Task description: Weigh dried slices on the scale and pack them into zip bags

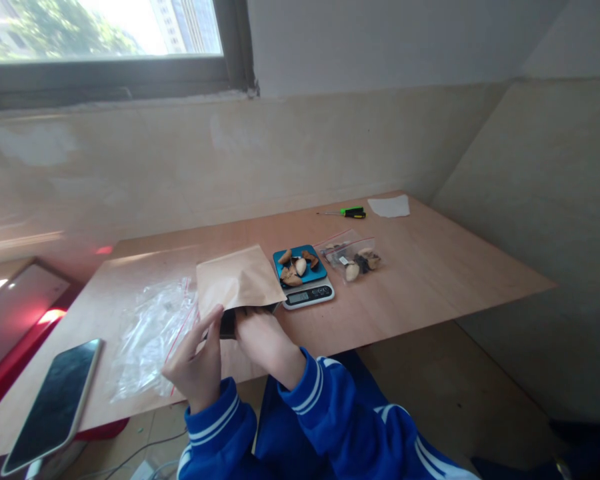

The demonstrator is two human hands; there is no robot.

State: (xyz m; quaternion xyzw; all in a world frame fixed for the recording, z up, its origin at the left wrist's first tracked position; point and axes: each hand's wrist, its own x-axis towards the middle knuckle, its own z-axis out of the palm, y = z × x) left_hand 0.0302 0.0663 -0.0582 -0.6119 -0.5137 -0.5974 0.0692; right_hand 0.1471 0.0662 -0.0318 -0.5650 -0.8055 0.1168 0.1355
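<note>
A brown paper bag lies near the table's front edge with its dark mouth towards me. My left hand pinches the rim of that mouth between thumb and fingers. My right hand reaches into the bag; its fingers are hidden inside, so what they hold does not show. Just right of the bag stands a small kitchen scale with a blue top and a lit display. On its plate lie several brown and pale dried pieces, like dried mushrooms or herbs.
Zip-lock bags with similar dried pieces lie right of the scale. Clear plastic bags and a phone are on the left. Screwdrivers and white paper lie at the back of the table.
</note>
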